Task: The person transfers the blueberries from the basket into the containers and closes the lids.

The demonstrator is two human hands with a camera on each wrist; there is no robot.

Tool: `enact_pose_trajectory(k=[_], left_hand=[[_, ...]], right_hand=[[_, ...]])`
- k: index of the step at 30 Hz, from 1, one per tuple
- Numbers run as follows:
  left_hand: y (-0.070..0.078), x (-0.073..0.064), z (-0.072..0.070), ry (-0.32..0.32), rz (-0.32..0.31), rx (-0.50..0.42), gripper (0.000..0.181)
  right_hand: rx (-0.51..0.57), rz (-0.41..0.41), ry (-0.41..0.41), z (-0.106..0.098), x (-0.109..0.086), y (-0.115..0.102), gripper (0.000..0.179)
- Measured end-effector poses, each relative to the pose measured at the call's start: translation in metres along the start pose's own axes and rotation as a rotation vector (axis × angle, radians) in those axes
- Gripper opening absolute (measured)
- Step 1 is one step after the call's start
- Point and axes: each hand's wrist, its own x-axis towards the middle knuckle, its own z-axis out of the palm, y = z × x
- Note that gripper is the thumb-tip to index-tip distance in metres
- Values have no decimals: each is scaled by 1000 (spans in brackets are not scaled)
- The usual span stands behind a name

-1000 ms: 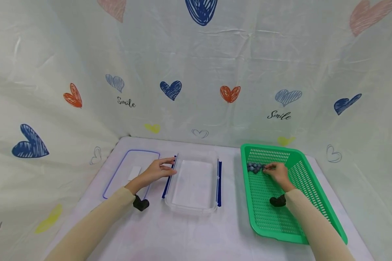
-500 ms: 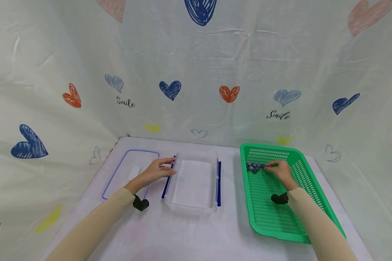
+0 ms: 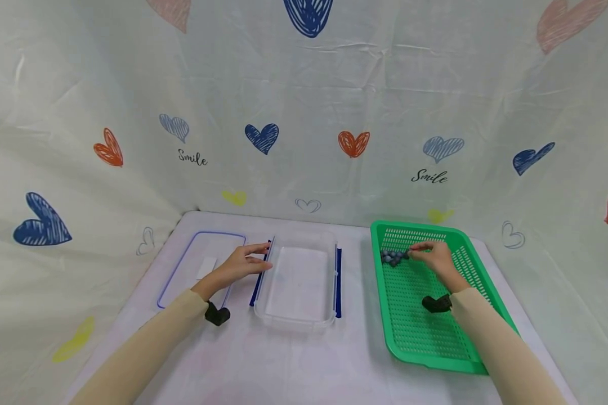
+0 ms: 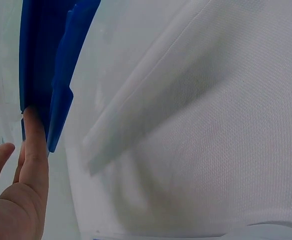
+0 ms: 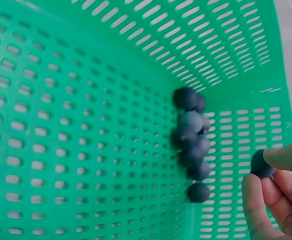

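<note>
Right hand [image 3: 438,261]: we saw it over the far part of the green basket, thumb and fingertips drawn together in a pinch, with a single blueberry [image 5: 260,165] between them.
Pinched fruit: the blueberry sat at the very tips of the fingers, which left much of its dark skin showing; in the right wrist view we saw it apart from the others.
Berry cluster [image 5: 189,135]: we found the other blueberries bunched in a short row inside the basket, where the floor met the wall, at its far left as seen from the head.
Green basket [image 3: 404,304]: slotted and shallow, it stood at the right side of the table [image 3: 334,365].
Left hand [image 3: 239,265]: we saw its fingers extended and its thumb spread well away from them; one straight finger touched the blue flap [image 4: 38,60], and we could make out nothing in its grasp.
Clear container [image 3: 301,289]: it lay between the two hands, a blue flap out along each long side.
Blue-edged lid [image 3: 179,271]: we saw it flat on the table, left of the container, partly behind the left forearm.
Backdrop [image 3: 304,84]: hearts and the word "Smile" patterned the pale sheet behind.
</note>
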Motion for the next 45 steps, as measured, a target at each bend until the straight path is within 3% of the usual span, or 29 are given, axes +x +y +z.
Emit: enact_pose_trajectory(k=[7, 28, 45], left_hand=[[1, -2, -1, 0, -6, 1, 71], [3, -3, -3, -2, -29, -5, 71], [2, 0, -2, -23, -34, -8, 73]], right_hand=[[9, 35, -11, -1, 0, -13, 34], [41, 15, -33, -2, -2, -43, 38], [111, -12, -103, 3, 0, -76, 44]])
